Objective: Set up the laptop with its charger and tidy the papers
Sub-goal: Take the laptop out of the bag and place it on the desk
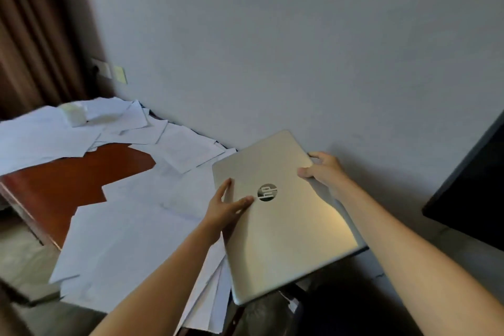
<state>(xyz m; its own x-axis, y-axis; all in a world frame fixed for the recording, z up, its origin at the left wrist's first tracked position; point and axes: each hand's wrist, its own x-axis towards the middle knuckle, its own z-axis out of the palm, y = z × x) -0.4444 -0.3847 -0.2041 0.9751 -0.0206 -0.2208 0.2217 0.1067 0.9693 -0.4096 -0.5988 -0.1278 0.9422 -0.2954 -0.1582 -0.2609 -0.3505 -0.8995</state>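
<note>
Carrying the closed laptop in both hands, lid and logo up, over the right-hand edge of the table — far end above the papers, near corner out past the table edge. Left hand laid on the lid by the left edge, visible fingers straight and spread, pressing flat; anything beneath the edge hidden. Right hand at the far right corner, thumb on the lid, fingers curled round the edge, gripping it.

Judged as the placing step. Best done by clearing a bare patch first, or by lowering onto a flat stretch of sheets and not across a ridge of overlapped pages, to avoid rocking and creasing. Lower the far edge first, level the lid, then slide inward to end the overhang. Ease the right-hand grip only after full support under the base.

Around: loose sheets fanned over most of the brown top, some drooping past the near edge and likely to slip if nudged. Pale blurred object on the far sheets, not identifiable. Wall socket beyond the far left end, beside the curtain — well apart from the laptop, so worth placing with the cord run in mind. No charger in view. Dark screen to the right, near the right forearm; mind the elbow.
</note>
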